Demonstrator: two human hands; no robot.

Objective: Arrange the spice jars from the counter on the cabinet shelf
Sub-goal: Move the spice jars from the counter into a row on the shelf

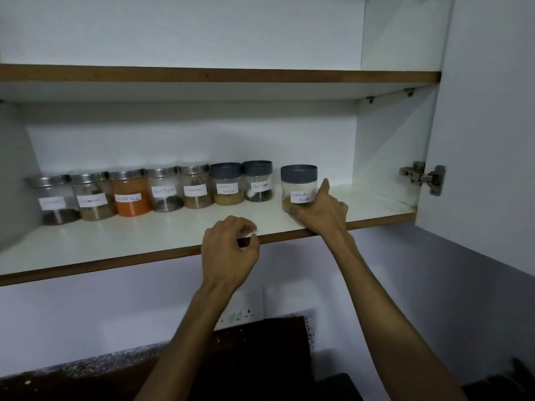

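A clear coriander powder jar [298, 180] with a grey lid stands on the white cabinet shelf [144, 241], a small gap to the right of the jar row. My right hand [324, 209] holds its lower right side, thumb at the base and index finger up along the wall. The row runs left from a grey-lidded black pepper jar [257, 180] and a garam masala jar [227, 183] to several steel-lidded jars, one holding orange powder [131, 195]. My left hand [228, 247] hovers at the shelf's front edge with loosely curled fingers, holding nothing.
The cabinet door [486, 140] stands open at the right on its hinge [422, 176]. An upper shelf [202, 75] spans above. Below the cabinet are a wall socket [243, 308] and a dark speckled counter [86, 377].
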